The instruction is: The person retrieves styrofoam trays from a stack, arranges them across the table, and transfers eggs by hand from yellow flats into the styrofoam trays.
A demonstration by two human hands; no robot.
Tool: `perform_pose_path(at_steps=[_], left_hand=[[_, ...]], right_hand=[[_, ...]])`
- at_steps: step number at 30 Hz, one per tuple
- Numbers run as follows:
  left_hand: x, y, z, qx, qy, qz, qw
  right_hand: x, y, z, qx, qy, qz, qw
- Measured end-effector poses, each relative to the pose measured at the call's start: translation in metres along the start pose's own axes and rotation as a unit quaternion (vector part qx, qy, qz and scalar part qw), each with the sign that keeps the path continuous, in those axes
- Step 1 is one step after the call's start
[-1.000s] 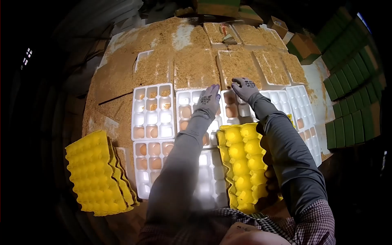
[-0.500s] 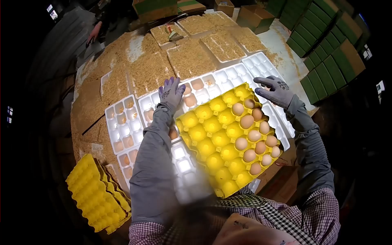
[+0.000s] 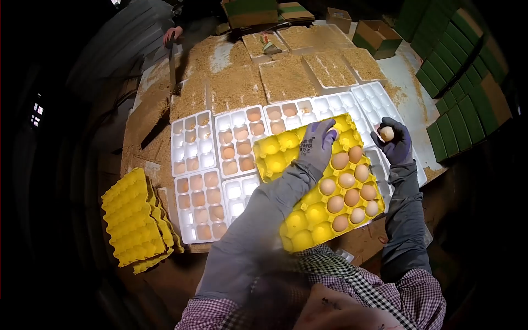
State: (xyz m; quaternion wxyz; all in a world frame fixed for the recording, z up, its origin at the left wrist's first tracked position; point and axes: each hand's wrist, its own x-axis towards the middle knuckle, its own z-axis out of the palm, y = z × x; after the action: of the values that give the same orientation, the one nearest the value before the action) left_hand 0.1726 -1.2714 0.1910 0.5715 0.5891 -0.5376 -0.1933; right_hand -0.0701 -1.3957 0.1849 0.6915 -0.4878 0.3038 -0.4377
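While the right hand [image 3: 394, 141] grips a pale egg [image 3: 386, 133] in curled fingers beside the yellow egg tray [image 3: 297, 221], the left hand [image 3: 318, 144] reaches across that tray, fingers pointing away; whether its grip is closed on anything cannot be told. Brown eggs [image 3: 351, 197] occupy the tray's side nearer the right hand. White compartment trays [image 3: 193, 122] on the table [image 3: 410, 69] carry eggs singly in many cells; beyond them, trays [image 3: 287, 78] lie covered in tan litter. Dark lettering marks the left glove, too small to read reliably.
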Motion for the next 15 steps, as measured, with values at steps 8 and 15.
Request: perform_pose_path(at_steps=[8,15], left_hand=[[-0.024,0.045,0.01,0.335,-0.319,0.01,0.887],[-0.022,0.056,-0.048,0.05,-0.199,-0.023,0.978]], right_hand=[[-0.017,-0.028,0.074,-0.626,-0.169,0.119,0.752],[-0.045,-0.037,0.004,-0.074,-0.068,0.107,0.989]])
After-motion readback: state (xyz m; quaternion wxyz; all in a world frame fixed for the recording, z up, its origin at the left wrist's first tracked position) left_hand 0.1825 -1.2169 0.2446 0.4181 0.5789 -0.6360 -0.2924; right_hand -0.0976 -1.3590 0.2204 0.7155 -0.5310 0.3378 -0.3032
